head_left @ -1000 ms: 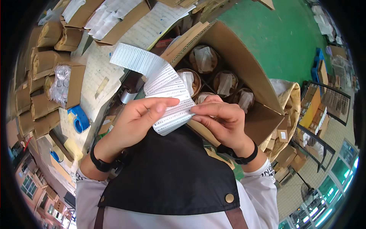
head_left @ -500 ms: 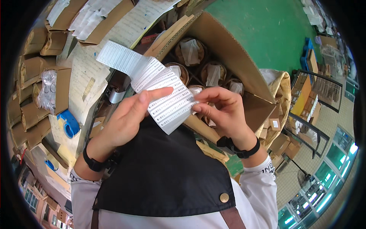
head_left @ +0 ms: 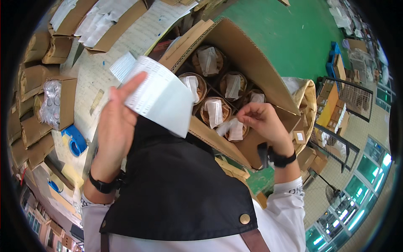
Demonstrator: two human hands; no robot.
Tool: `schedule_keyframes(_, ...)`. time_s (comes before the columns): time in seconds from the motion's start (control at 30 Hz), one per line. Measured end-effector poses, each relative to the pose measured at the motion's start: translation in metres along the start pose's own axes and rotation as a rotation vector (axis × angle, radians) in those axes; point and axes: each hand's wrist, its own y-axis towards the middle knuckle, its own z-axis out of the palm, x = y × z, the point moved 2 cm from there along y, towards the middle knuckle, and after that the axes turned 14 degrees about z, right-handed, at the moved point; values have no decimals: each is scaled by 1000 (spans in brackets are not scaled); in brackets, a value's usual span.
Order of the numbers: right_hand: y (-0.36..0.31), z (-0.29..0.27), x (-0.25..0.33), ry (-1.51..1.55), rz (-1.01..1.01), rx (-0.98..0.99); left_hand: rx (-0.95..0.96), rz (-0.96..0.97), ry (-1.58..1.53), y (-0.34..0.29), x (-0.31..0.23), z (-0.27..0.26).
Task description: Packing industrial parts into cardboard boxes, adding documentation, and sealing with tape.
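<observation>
My left hand [head_left: 119,111] is closed on a folded strip of white sticker labels [head_left: 161,94], its thumb and fingers gripping the left side. A bare white face of the strip shows, with rows of print along its left part. At the right, my right hand [head_left: 266,122] pinches a small pale label [head_left: 226,127], blurred by motion, over the near side of an open cardboard box [head_left: 256,54]. Inside the box stand several round items wrapped in brown paper [head_left: 208,61], each with a white paper piece on top, set between dividers.
On the worktable [head_left: 109,80] at left lie a blue tape roll [head_left: 75,140] and a small carton with clear plastic bags [head_left: 51,103]. Cartons of white packets [head_left: 100,21] stand at the back left. A brown paper sack [head_left: 308,105] and wire cages [head_left: 350,98] are to the right.
My right hand has drawn away from the label strip to the right, over the box, with a small label. My left hand has shifted left and tilted the strip.
</observation>
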Motion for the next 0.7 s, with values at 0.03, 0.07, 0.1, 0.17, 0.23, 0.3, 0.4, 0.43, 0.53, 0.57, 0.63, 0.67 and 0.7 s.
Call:
schedule_keyframes(0.03, 8, -16, -23, -280, 21, 0, -39, 33, 0, 4, -2, -3)
schedule_keyframes(0.07, 18, -24, -47, -562, 40, 10, -86, 69, 5, 6, -7, -7)
schedule_keyframes(0.1, 30, -26, -74, -634, 34, 10, -74, 59, -10, 11, -8, -11)
schedule_keyframes(0.17, 47, -20, -117, -710, 7, 18, -131, 84, -69, 9, -21, -12)
schedule_keyframes(0.23, 57, -5, -133, -942, 16, -199, -151, 97, -79, 11, -25, -23)
schedule_keyframes(0.3, 47, 7, -120, -986, 44, -324, -187, 120, -63, 10, -30, -36)
schedule_keyframes(0.4, 49, 9, -109, -1069, 54, -495, -257, 147, -84, 2, -49, -57)
schedule_keyframes(0.43, 49, 14, -111, -1218, 150, -368, -216, 170, -81, -1, -59, -63)
schedule_keyframes(0.53, 56, 23, -137, -1419, 367, -89, -275, 336, -24, 11, -107, -82)
schedule_keyframes(0.57, 53, 24, -128, -1446, 382, -72, -314, 444, 101, 31, -130, -91)
schedule_keyframes(0.63, 42, 22, -121, -1353, 352, -177, -290, 600, 318, 83, -190, -128)
schedule_keyframes(0.67, 51, 10, -140, -1404, 316, -152, -342, 796, 492, 95, -239, -149)
schedule_keyframes(0.7, 46, 4, -118, -1340, 241, -133, -554, 968, 657, 109, -268, -144)
